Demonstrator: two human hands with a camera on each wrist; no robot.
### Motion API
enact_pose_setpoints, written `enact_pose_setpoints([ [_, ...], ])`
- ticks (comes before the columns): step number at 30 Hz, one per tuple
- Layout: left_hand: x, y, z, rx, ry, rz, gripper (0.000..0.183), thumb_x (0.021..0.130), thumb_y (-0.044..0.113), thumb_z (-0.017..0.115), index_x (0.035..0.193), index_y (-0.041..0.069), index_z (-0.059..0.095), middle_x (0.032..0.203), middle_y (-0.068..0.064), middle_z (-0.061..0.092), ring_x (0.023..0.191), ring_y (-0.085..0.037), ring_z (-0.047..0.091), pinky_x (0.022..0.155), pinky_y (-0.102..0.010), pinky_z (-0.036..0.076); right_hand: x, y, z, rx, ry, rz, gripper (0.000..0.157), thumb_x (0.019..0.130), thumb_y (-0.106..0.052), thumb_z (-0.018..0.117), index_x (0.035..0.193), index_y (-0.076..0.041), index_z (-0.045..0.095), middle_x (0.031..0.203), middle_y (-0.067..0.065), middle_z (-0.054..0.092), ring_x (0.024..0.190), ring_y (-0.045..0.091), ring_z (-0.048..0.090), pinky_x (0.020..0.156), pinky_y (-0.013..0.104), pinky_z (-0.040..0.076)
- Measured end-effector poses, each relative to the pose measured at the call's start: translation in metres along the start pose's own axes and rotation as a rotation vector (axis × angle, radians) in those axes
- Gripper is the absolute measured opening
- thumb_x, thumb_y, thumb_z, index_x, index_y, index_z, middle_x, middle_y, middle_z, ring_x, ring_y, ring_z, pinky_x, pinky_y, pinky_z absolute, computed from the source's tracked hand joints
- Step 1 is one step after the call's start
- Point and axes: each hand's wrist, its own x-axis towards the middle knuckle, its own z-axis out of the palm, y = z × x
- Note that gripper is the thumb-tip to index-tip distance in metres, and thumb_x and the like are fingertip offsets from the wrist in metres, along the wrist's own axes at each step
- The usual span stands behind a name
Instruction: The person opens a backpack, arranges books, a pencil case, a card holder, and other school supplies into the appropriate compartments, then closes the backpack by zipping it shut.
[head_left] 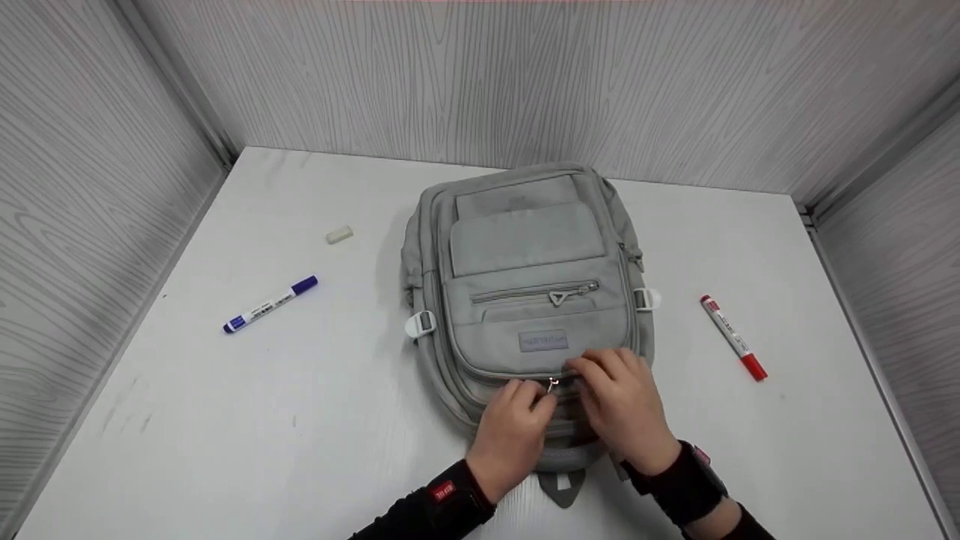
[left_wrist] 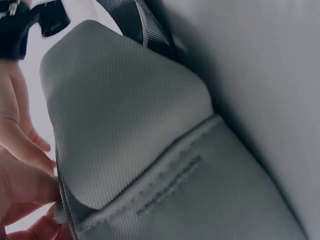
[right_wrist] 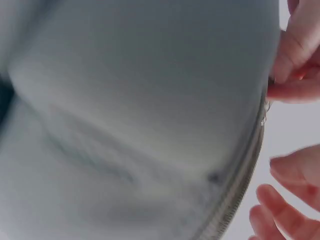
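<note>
A grey backpack (head_left: 529, 240) lies front side up on the white table, its near end under both hands. At the zipper along that end, my left hand (head_left: 514, 431) pinches the small metal zipper pull (head_left: 553, 385). My right hand (head_left: 626, 409) is just to the right, fingers bent loosely over the bag's near edge. In the right wrist view the left fingers (right_wrist: 295, 60) grip at the zipper edge, while the right fingers (right_wrist: 287, 215) are spread beside it. The left wrist view shows the left fingers (left_wrist: 30, 190) against the zipper's side.
A blue marker (head_left: 270, 304) and a pale eraser (head_left: 339, 235) lie to the left of the backpack. To its right lies a red marker (head_left: 733, 337). Grey wood-grain panels (head_left: 480, 75) enclose the white table (head_left: 225, 435) at the back and sides.
</note>
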Motion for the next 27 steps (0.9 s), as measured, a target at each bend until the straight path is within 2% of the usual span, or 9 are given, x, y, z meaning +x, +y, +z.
enact_pose_setpoints([
  [3, 0.000, -0.001, -0.001, -0.017, 0.025, -0.005, 0.018, 0.073, 0.000, 0.074, 0.084, 0.011, 0.067, 0.080, 0.001, 0.059, 0.069, -0.013, 0.053, 0.061, -0.023, 0.044, 0.007, 0.002, 0.003, -0.041, -0.044, -0.071, 0.025, 0.072, -0.002, 0.082, 0.092, -0.012, 0.071, 0.091, 0.003, 0.066, 0.082, 0.022, 0.056, 0.068, 0.037, 0.040],
  [6, -0.001, -0.004, -0.004, -0.044, 0.018, -0.018, 0.017, 0.076, 0.000, 0.073, 0.088, 0.011, 0.067, 0.079, 0.000, 0.059, 0.069, -0.013, 0.053, 0.062, -0.023, 0.044, 0.011, 0.004, 0.006, -0.054, -0.049, -0.116, 0.018, 0.074, -0.003, 0.080, 0.085, -0.013, 0.070, 0.085, 0.001, 0.066, 0.081, 0.021, 0.056, 0.068, 0.036, 0.040],
  [13, -0.006, -0.020, -0.014, -0.107, -0.011, -0.057, 0.026, 0.070, -0.006, 0.073, 0.091, 0.008, 0.068, 0.080, -0.001, 0.059, 0.074, -0.015, 0.057, 0.068, -0.023, 0.047, 0.013, 0.008, 0.010, -0.055, -0.004, -0.135, 0.014, 0.079, -0.004, 0.075, 0.077, -0.012, 0.064, 0.077, 0.000, 0.064, 0.076, 0.021, 0.057, 0.069, 0.037, 0.042],
  [19, -0.015, -0.048, -0.029, -0.157, 0.005, -0.114, 0.022, 0.072, -0.009, 0.074, 0.085, 0.007, 0.068, 0.077, -0.001, 0.060, 0.072, -0.015, 0.057, 0.068, -0.023, 0.048, 0.013, 0.008, 0.010, -0.029, 0.000, -0.127, 0.015, 0.077, -0.006, 0.078, 0.078, -0.012, 0.064, 0.078, 0.000, 0.064, 0.077, 0.020, 0.057, 0.069, 0.036, 0.041],
  [27, -0.020, -0.091, -0.052, -0.130, 0.005, -0.237, 0.017, 0.076, -0.009, 0.074, 0.084, 0.004, 0.067, 0.078, -0.005, 0.062, 0.074, -0.019, 0.058, 0.068, -0.031, 0.050, 0.013, 0.008, 0.009, 0.005, 0.017, -0.110, 0.018, 0.073, -0.003, 0.080, 0.079, -0.012, 0.065, 0.079, 0.001, 0.064, 0.077, 0.021, 0.057, 0.069, 0.036, 0.041],
])
